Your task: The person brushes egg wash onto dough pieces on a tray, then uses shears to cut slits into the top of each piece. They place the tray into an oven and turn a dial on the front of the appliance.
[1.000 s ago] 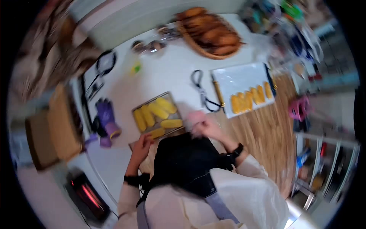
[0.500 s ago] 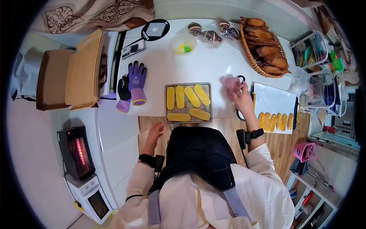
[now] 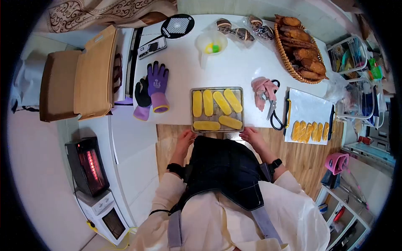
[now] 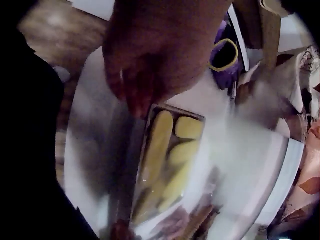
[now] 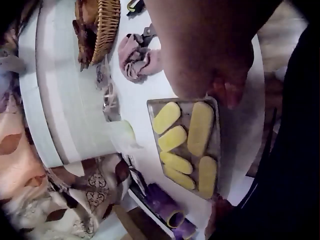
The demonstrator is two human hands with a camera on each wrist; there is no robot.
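A shallow metal baking tray [image 3: 217,119] lies at the table's front edge, its near rim overhanging slightly. Several flat, oblong yellow pieces [image 3: 208,103], like cakes or shaped dough, lie on it with gaps between them. My left hand [image 3: 187,138] holds the near left corner, and my right hand [image 3: 250,136] holds the near right one. Both wrist views show fingers right at the tray's rim, partly hidden behind the back of each hand. To the right of the tray a crumpled pink cloth [image 3: 264,88] overlaps black-handled scissors [image 3: 273,106].
A paper-lined tray [image 3: 309,104] with browned oblong pieces stands at the right edge. Behind are a wicker basket [image 3: 289,65] of brown baked food, bagged items [image 3: 243,35] and a clear bowl [image 3: 211,44]. Purple gloves [image 3: 158,85] lie left; a glowing heater [image 3: 88,165] stands below.
My right hand has let go of the pink cloth beside the scissors and come back left to the tray's near right corner. My left hand has moved up to the near left corner.
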